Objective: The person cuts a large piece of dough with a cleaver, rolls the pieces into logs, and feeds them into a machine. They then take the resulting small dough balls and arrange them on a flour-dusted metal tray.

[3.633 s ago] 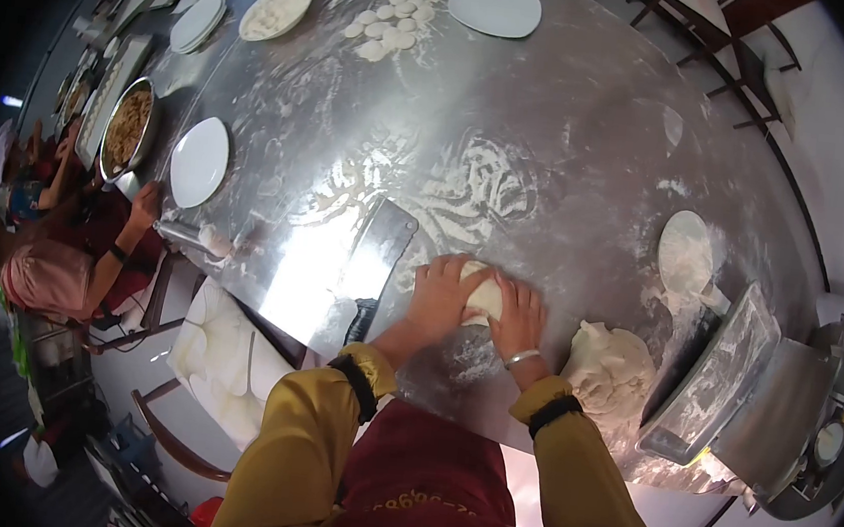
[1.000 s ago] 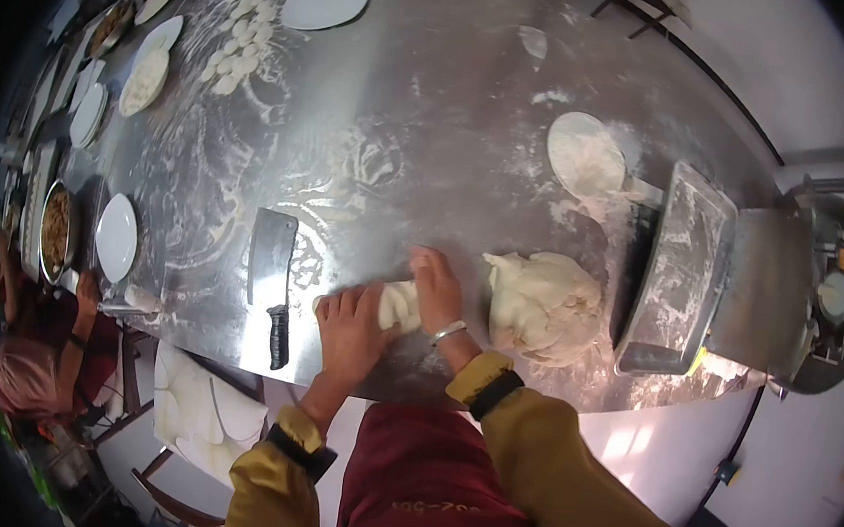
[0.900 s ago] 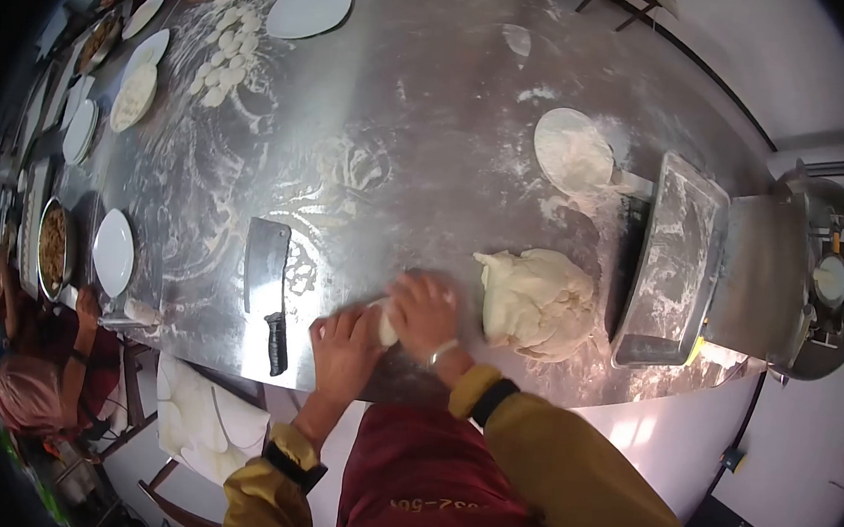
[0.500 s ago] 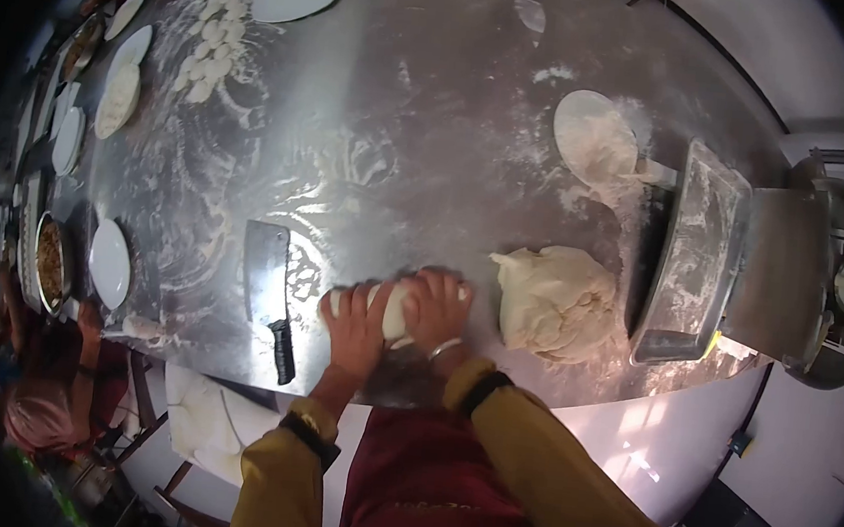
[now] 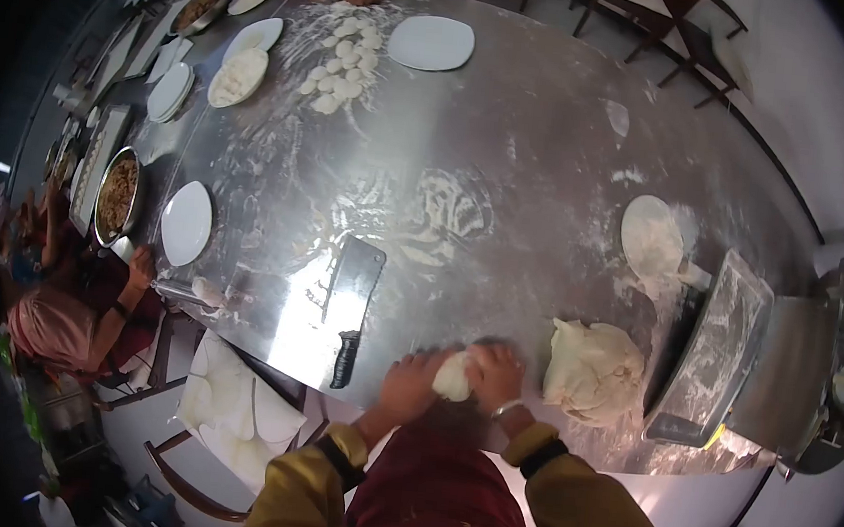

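Note:
A small pale lump of dough [image 5: 453, 378] is pressed between my two hands at the near edge of the steel table. My left hand [image 5: 408, 387] grips its left side, fingers curled and partly blurred. Around its right side my right hand [image 5: 496, 374] closes, fingers over the top. To the left lies a cleaver [image 5: 355, 280] with a black handle pointing toward me. A large rough mass of dough [image 5: 594, 373] rests on the table just right of my right hand.
A floured metal tray [image 5: 713, 354] and a floured white plate [image 5: 652, 237] stand at the right. Small dough pieces [image 5: 347, 61] lie near a white plate [image 5: 431, 44] at the far side. Co-workers' hands are at the far and left edges, beside a bowl of filling [image 5: 119, 197].
The view has shifted left. The dough under my hands, a longer roll before, now shows as a shorter, rounder lump between them, with my fingers turned inward around it.

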Demonstrator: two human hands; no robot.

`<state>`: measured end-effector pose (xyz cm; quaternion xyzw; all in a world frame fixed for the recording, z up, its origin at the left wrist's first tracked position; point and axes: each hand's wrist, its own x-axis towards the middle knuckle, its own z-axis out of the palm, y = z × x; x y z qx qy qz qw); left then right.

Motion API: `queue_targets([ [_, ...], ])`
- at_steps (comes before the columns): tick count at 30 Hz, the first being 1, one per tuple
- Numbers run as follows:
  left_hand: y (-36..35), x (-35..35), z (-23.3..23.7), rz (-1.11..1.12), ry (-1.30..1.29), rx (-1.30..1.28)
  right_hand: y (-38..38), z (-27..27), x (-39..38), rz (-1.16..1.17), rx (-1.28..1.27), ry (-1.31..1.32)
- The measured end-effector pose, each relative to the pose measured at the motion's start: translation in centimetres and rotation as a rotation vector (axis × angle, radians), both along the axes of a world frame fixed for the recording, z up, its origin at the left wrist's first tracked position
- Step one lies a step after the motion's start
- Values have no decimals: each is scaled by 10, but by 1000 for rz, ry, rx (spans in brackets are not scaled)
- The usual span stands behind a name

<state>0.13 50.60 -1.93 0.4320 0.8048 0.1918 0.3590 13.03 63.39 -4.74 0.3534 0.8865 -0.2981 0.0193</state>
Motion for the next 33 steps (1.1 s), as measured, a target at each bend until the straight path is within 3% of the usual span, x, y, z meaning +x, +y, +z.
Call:
queue_targets([
  [1, 6, -12, 2, 55, -145, -59, 7, 4, -14, -47, -75, -79],
  [2, 11, -28, 8, 69, -134, 83, 24, 9, -31, -71, -110, 82],
  [5, 43, -75, 46, 16, 321, 321, 62, 48, -84, -135, -181, 339],
  [7, 47, -95, 46, -122, 544, 335, 85, 64, -107, -144, -314, 527],
  [8, 50, -104, 46, -192, 661, 346, 91, 54, -109, -172, -265, 480],
  [11, 58, -124, 49, 52, 306, 242, 108, 26, -123, -171, -67, 347],
  [16, 91, -124, -3, 175, 410, 149, 95, 7, -164, 34, 359, 75],
  [19, 105, -122, -25, 246, 355, 109, 102, -13, -171, 87, 265, 121],
  [23, 127, -136, -37, 285, 344, 0, 128, -22, -196, 139, 364, 30],
  [24, 126, -144, -60, 309, 172, 94, 130, -29, -198, 140, 395, 15],
  [25, 125, -141, -68, 293, 257, 149, 139, -27, -200, 197, 226, -3],
  [27, 123, -142, -74, 305, 165, 92, 143, -60, -186, 220, 331, 255],
  [28, 116, -139, -83, 250, 253, 242, 152, -71, -182, 276, 249, 299],
  [29, 115, -136, -84, 290, 220, 406, 156, -63, -179, 216, -31, 200],
  [30, 102, -128, -39, 246, 381, 485, 147, -68, -163, -131, -389, 538],
  [31, 91, -125, -13, 145, 284, 484, 141, -21, -155, 42, -16, 272],
  [33, 78, -103, -4, 81, 222, 370, 107, -31, -131, 368, 820, 227],
])
